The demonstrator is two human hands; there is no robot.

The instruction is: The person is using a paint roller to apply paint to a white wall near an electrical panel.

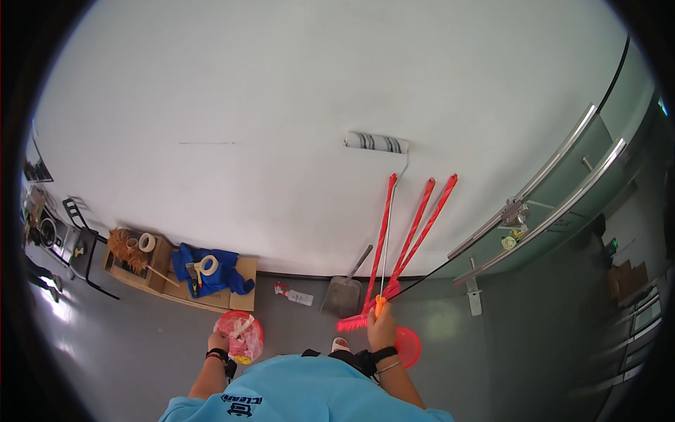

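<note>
My right hand is wrapped round the orange handle of a paint roller. Its long thin metal rod runs up from my fist, and the white sleeve with dark stripes lies against the white wall. Low on the left, my left hand hangs with curled fingers, and nothing shows in it. Close beside it stands a red bucket lined with a plastic bag and holding crumpled scraps. Behind the roller rod, several red-wrapped poles lean on the wall, with a pink-red broom head at the bottom.
A grey dustpan and a spray bottle are by the wall's foot. Cardboard boxes at left carry blue cloth, tape rolls and a feather duster. A red basin sits right of my right hand. Glass doors with metal handles stand at right.
</note>
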